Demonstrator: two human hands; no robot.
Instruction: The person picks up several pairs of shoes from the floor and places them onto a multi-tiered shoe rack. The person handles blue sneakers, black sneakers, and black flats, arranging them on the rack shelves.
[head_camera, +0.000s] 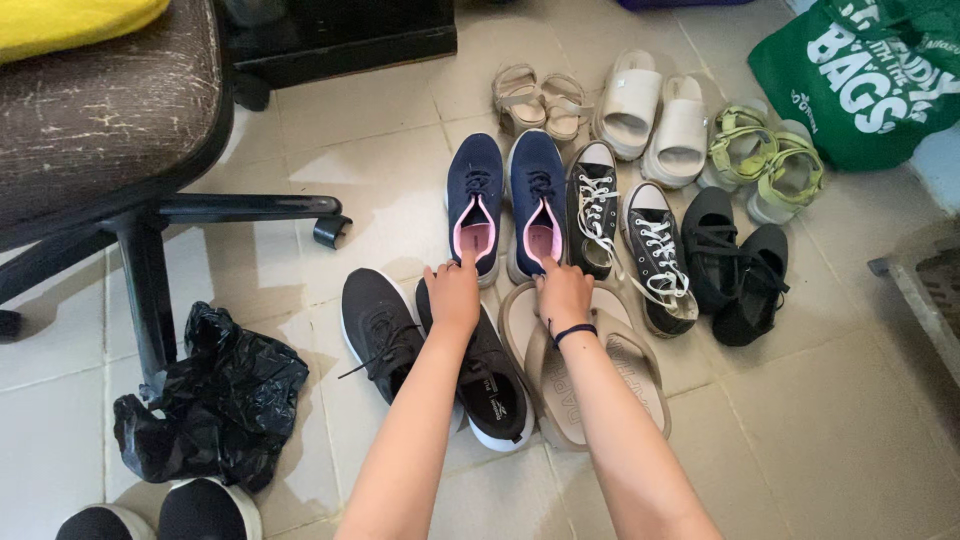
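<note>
Both bare forearms reach forward from the bottom edge, nearly parallel and slightly converging toward the wrists; the left hand (453, 292) lies palm down, knuckles up, its fingers curled forward with the index finger extended and the tip pressing downward; the right hand (563, 290) mirrors it just beside, palm down, fingers bent, fingertips pointing ahead and down; a dark band circles the right wrist; both elbows appear close to straight; neither hand is closed around anything.
</note>
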